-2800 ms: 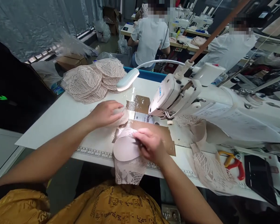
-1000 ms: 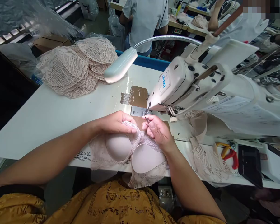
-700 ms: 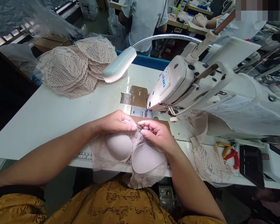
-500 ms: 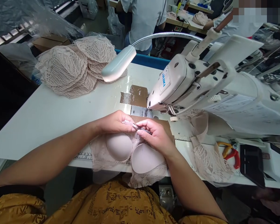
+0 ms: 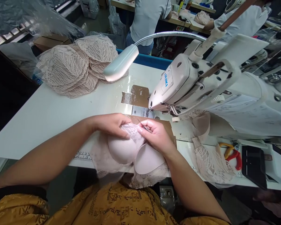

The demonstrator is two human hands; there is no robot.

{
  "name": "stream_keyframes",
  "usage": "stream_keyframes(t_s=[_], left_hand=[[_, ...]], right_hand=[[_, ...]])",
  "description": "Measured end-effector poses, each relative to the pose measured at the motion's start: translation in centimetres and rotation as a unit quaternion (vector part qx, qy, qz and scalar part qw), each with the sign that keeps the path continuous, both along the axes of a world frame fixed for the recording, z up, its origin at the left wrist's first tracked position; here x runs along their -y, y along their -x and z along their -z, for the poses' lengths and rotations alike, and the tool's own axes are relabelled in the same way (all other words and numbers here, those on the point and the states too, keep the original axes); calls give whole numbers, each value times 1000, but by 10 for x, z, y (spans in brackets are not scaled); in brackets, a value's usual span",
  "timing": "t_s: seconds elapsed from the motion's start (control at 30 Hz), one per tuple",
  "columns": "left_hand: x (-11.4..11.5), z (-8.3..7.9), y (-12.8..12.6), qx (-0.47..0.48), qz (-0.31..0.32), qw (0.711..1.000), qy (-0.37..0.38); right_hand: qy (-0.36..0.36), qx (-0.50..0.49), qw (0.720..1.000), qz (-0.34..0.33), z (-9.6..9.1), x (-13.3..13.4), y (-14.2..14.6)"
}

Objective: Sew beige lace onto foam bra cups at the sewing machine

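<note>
A pale pink lace bra (image 5: 122, 151) with two moulded cups lies at the table's front edge, its cups facing up. My left hand (image 5: 112, 125) is closed on the upper lace of the left cup, thumb on top and fingers behind. Just right of it, my right hand (image 5: 155, 134) pinches a thin, pointed metal tool (image 5: 144, 126) whose exact kind is mostly hidden by the fingers. Its tip points up and left, over the lace between the cups. Behind both hands stands a white sewing machine (image 5: 175, 82), its needle area close to my fingertips.
A pile of lace cups (image 5: 65, 70) sits at the back left, near a lamp head (image 5: 121, 62). Right of the machine base are more lace pieces (image 5: 210, 159), red-and-yellow-handled pliers (image 5: 235, 156) and a black flat object (image 5: 254, 165). Two people work beyond the table.
My left hand has shifted slightly left and turned, its thumb now lying across the lace at the cup. The lace edge is spread out more. The tool has drawn back from the left fingers.
</note>
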State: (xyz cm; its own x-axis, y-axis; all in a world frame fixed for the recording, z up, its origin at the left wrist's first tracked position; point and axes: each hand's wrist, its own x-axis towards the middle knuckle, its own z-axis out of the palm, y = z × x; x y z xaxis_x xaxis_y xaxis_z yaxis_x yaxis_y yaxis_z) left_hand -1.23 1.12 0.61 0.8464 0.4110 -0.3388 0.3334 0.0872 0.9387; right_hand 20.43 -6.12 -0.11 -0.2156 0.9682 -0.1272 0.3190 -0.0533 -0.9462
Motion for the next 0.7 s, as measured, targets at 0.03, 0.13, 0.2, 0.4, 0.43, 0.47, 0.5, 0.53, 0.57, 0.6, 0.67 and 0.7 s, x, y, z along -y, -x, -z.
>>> stream_keyframes(t_s=[0.03,0.13,0.2,0.4,0.43,0.47,0.5,0.53,0.57,0.6,0.67,0.7], left_hand=[[-4,-2,7,-26,28,999,0],[-16,-11,29,-68,34,997,-13],[-20,-15,37,-71,-21,996,-44],[-8,-15,21,-17,-85,993,-80],[-4,-13,16,-11,-80,992,-93],[-1,-12,11,-7,-75,991,-110],[2,-11,7,-4,-73,989,-127],[5,-10,3,-1,-75,987,-140],[7,-9,0,2,-78,986,-147],[8,-8,-2,3,-84,985,-150],[10,-8,-5,6,-102,984,-143],[10,-8,-6,9,-111,985,-133]], right_hand=[[-2,21,1000,13,-2,0,-1],[21,49,997,-59,-7,0,-4],[33,47,987,-148,-7,0,-4],[-17,-18,1000,-20,1,-2,3],[-25,-14,1000,-10,1,-2,4],[-32,-5,999,-9,1,-1,5],[-39,7,999,-12,1,-1,5],[-47,19,999,-16,1,0,6],[-58,29,998,-17,1,0,6],[-72,37,997,-15,1,1,6],[-96,41,995,-5,2,2,6],[-103,37,994,0,2,3,6]])
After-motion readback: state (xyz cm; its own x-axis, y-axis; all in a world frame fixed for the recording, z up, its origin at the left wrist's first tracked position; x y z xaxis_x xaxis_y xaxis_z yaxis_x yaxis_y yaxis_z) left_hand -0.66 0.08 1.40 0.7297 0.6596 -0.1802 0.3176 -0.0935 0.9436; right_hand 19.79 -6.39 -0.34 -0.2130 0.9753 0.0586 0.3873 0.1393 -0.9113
